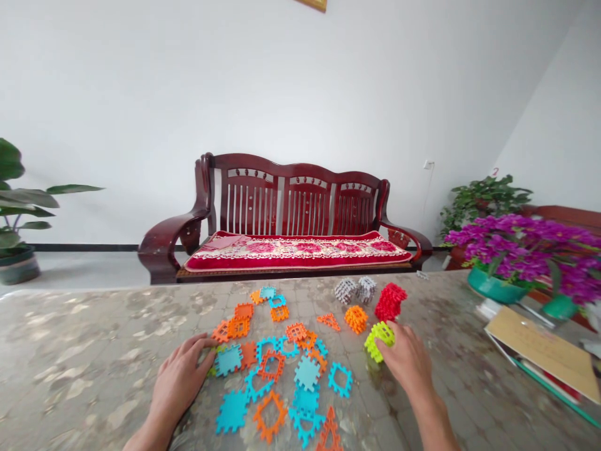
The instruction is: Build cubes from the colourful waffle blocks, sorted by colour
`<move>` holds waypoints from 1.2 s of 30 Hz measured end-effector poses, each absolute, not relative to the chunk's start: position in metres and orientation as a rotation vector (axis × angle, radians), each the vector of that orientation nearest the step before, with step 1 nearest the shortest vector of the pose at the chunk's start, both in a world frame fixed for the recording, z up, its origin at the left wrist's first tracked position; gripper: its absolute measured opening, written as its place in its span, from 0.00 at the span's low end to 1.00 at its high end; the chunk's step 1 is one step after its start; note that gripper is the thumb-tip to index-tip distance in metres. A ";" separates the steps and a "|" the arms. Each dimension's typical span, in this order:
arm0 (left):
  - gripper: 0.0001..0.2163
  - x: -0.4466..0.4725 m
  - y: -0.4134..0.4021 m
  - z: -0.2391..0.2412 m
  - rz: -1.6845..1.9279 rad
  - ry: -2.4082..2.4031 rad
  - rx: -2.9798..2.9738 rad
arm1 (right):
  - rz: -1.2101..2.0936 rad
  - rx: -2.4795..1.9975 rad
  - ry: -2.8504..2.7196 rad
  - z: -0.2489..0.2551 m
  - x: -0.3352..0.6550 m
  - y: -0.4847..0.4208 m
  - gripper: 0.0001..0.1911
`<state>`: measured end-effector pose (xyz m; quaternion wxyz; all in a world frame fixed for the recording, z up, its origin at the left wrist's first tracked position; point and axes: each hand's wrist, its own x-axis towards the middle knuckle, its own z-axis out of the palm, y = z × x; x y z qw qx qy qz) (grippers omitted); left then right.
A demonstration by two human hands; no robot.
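My right hand (409, 357) is closed around the side of a yellow-green block (379, 341) put together from notched pieces, near the table's right middle. An orange built block (355, 319), a red one (390, 302) and two grey ones (346, 290) stand just beyond it. My left hand (182, 376) rests on the table with its fingers apart, beside a blue notched square (228, 359). A bit of a green piece (213, 371) shows by its thumb. Several flat orange and blue notched pieces, such as an orange frame (270, 416), lie between my hands.
The patterned table (84, 363) spans the foreground. At right are a folder with papers (544, 351) and purple flowers in a teal pot (498, 285). A wooden bench (300, 200) with a red cushion stands behind; a potted plant (19, 263) is at left.
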<state>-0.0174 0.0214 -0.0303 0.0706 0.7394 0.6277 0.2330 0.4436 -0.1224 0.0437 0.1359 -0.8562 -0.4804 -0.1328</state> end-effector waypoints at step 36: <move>0.13 0.010 -0.009 0.033 0.298 2.210 1.907 | 0.230 -1.591 -1.417 -0.036 0.351 -0.087 0.22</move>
